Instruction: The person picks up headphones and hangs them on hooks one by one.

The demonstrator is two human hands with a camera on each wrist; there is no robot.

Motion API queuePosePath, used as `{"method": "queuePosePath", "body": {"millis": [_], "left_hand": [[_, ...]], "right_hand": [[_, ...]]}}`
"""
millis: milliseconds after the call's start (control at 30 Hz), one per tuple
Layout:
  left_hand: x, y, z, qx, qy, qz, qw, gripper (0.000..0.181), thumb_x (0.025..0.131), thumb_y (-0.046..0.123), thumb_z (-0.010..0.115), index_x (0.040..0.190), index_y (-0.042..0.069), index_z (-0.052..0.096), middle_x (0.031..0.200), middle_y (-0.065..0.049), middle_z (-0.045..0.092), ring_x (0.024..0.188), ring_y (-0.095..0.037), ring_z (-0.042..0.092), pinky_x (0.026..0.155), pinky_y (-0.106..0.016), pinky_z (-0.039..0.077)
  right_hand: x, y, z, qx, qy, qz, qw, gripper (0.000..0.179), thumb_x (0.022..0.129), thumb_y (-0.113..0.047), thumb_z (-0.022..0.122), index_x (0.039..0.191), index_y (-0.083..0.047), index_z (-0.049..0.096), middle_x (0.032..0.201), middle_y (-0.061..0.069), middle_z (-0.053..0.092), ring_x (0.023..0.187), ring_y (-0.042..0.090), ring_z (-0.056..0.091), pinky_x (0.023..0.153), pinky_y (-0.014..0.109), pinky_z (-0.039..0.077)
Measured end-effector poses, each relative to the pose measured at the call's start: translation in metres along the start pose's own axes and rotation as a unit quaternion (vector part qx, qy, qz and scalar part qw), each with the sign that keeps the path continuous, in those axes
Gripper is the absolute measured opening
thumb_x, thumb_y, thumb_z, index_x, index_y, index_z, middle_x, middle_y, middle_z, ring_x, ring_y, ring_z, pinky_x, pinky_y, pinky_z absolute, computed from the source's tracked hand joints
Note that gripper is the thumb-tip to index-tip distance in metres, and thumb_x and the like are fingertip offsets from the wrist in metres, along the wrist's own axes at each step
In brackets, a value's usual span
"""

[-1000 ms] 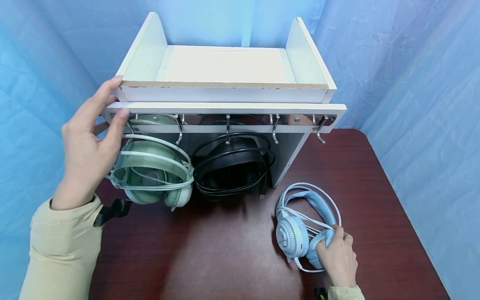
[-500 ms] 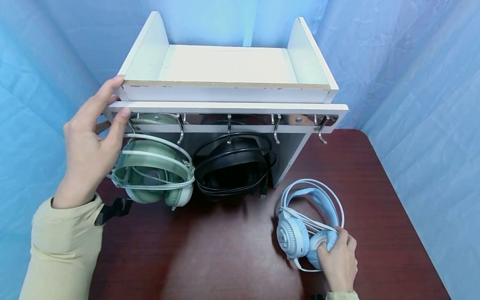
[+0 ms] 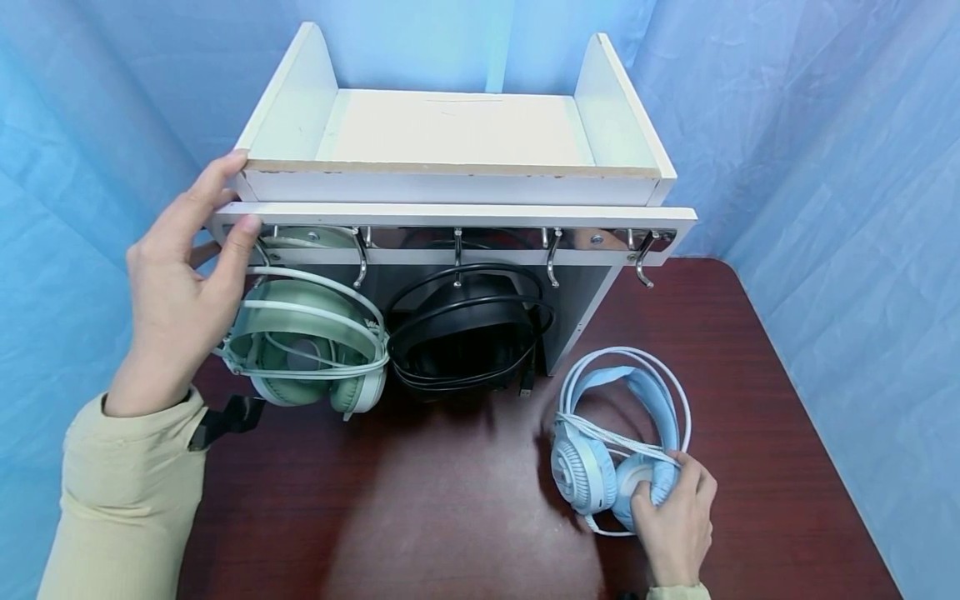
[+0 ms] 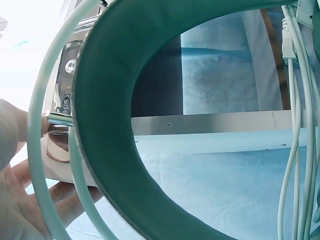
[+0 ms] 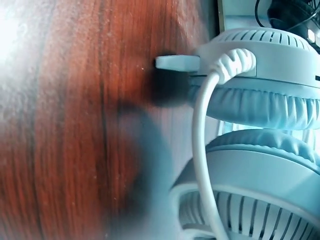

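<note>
My left hand (image 3: 180, 287) grips the left end of a white shelf rack (image 3: 450, 187), thumb on the hook board's front and fingers round the side. Just beneath it, green headphones (image 3: 352, 392) hang from the leftmost hook; their green headband (image 4: 107, 115) fills much of the left wrist view. Black headphones (image 3: 465, 312) hang at the middle hook. At the lower right my right hand (image 3: 675, 521) holds light-blue headphones (image 3: 581, 475) by the right ear cup, with the headband pointing away. In the right wrist view, both ear cups (image 5: 260, 110) and a cable show; the hand is hidden.
Several metal hooks (image 3: 553, 258) line the board, the ones to the right bearing nothing. A dark red wooden table (image 3: 465, 500) lies beneath. Blue curtains (image 3: 847, 208) surround it at the back and sides.
My right hand has shifted the light-blue headphones slightly, their headband moving away from me and rising in view. My left hand keeps its grip on the rack.
</note>
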State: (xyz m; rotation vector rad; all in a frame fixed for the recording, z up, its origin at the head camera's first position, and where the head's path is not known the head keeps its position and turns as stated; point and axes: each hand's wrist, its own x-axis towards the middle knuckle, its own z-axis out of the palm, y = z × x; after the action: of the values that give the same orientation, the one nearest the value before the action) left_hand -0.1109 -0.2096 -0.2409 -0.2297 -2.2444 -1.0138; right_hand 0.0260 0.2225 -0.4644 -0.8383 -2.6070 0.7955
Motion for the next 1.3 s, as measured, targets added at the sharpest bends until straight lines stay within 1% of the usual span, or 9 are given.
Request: {"method": "queuePosePath", "body": {"millis": [200, 333, 600, 767, 867, 933, 1033, 1167, 1300], "left_hand": [[0.000, 0.000, 0.000, 0.006, 0.000, 0.003, 1.0000, 0.043, 0.093, 0.016, 0.063, 0.135, 0.023, 0.057, 0.133, -0.001, 0.060, 0.115, 0.004, 0.055, 0.087, -0.008, 0.045], [0.000, 0.000, 0.000, 0.009, 0.002, 0.007, 0.9999, 0.043, 0.093, 0.017, 0.063, 0.135, 0.023, 0.057, 0.133, 0.000, 0.060, 0.115, 0.004, 0.055, 0.086, -0.007, 0.045], [0.000, 0.000, 0.000, 0.007, 0.000, 0.004, 1.0000, 0.043, 0.093, 0.017, 0.063, 0.136, 0.023, 0.057, 0.133, 0.000, 0.060, 0.115, 0.004, 0.055, 0.087, -0.007, 0.045], [0.000, 0.000, 0.000, 0.005, 0.003, 0.004, 1.0000, 0.043, 0.093, 0.016, 0.063, 0.135, 0.022, 0.057, 0.133, 0.000, 0.060, 0.114, 0.007, 0.054, 0.087, -0.007, 0.045], [0.000, 0.000, 0.000, 0.006, 0.002, 0.003, 1.0000, 0.043, 0.093, 0.016, 0.063, 0.135, 0.022, 0.057, 0.133, 0.000, 0.060, 0.114, 0.007, 0.054, 0.087, -0.007, 0.045], [0.000, 0.000, 0.000, 0.006, 0.001, 0.004, 1.0000, 0.043, 0.093, 0.016, 0.063, 0.135, 0.022, 0.057, 0.133, -0.001, 0.060, 0.115, 0.006, 0.054, 0.087, -0.008, 0.045], [0.000, 0.000, 0.000, 0.006, -0.001, 0.004, 1.0000, 0.043, 0.093, 0.016, 0.062, 0.136, 0.023, 0.057, 0.133, 0.000, 0.060, 0.115, 0.004, 0.054, 0.087, -0.008, 0.045], [0.000, 0.000, 0.000, 0.006, 0.001, 0.005, 1.0000, 0.043, 0.093, 0.016, 0.063, 0.135, 0.023, 0.057, 0.133, 0.001, 0.060, 0.115, 0.004, 0.055, 0.087, -0.007, 0.045], [0.000, 0.000, 0.000, 0.007, 0.004, 0.007, 0.9999, 0.042, 0.093, 0.016, 0.063, 0.135, 0.022, 0.058, 0.132, 0.000, 0.061, 0.114, 0.005, 0.054, 0.085, -0.006, 0.045]], "right_hand": [[-0.001, 0.000, 0.005, 0.033, 0.054, -0.028, 0.9976, 0.046, 0.074, -0.010, 0.061, 0.120, -0.012, 0.054, 0.129, 0.013, 0.046, 0.079, 0.057, 0.053, 0.059, 0.060, 0.036], [-0.002, -0.003, 0.009, 0.050, 0.065, -0.032, 0.9961, 0.046, 0.073, -0.008, 0.062, 0.119, -0.013, 0.054, 0.133, 0.010, 0.046, 0.086, 0.052, 0.054, 0.061, 0.059, 0.036], [-0.003, -0.007, 0.013, 0.074, 0.087, -0.045, 0.9924, 0.047, 0.071, -0.006, 0.064, 0.117, -0.011, 0.055, 0.136, 0.010, 0.044, 0.091, 0.048, 0.054, 0.060, 0.059, 0.036], [-0.002, -0.006, 0.015, 0.114, 0.130, -0.080, 0.9817, 0.048, 0.067, -0.001, 0.063, 0.114, -0.006, 0.057, 0.136, 0.014, 0.046, 0.100, 0.044, 0.053, 0.060, 0.057, 0.035], [-0.001, -0.006, 0.016, 0.142, 0.156, -0.101, 0.9722, 0.048, 0.066, 0.001, 0.062, 0.114, -0.002, 0.057, 0.136, 0.015, 0.047, 0.111, 0.040, 0.051, 0.067, 0.056, 0.038], [-0.001, -0.006, 0.017, 0.159, 0.173, -0.112, 0.9655, 0.048, 0.065, 0.001, 0.062, 0.113, -0.001, 0.057, 0.136, 0.014, 0.048, 0.116, 0.037, 0.050, 0.074, 0.051, 0.040], [0.001, -0.006, 0.018, 0.175, 0.194, -0.123, 0.9574, 0.047, 0.065, 0.002, 0.063, 0.111, -0.001, 0.058, 0.135, 0.013, 0.050, 0.120, 0.032, 0.049, 0.086, 0.034, 0.043], [0.002, -0.006, 0.019, 0.189, 0.214, -0.140, 0.9482, 0.045, 0.063, 0.003, 0.063, 0.108, 0.002, 0.058, 0.133, 0.016, 0.051, 0.121, 0.031, 0.047, 0.094, 0.013, 0.035], [0.002, -0.009, 0.020, 0.208, 0.229, -0.153, 0.9387, 0.043, 0.063, 0.004, 0.062, 0.106, 0.006, 0.058, 0.133, 0.021, 0.050, 0.122, 0.032, 0.045, 0.097, 0.013, 0.034]]}}
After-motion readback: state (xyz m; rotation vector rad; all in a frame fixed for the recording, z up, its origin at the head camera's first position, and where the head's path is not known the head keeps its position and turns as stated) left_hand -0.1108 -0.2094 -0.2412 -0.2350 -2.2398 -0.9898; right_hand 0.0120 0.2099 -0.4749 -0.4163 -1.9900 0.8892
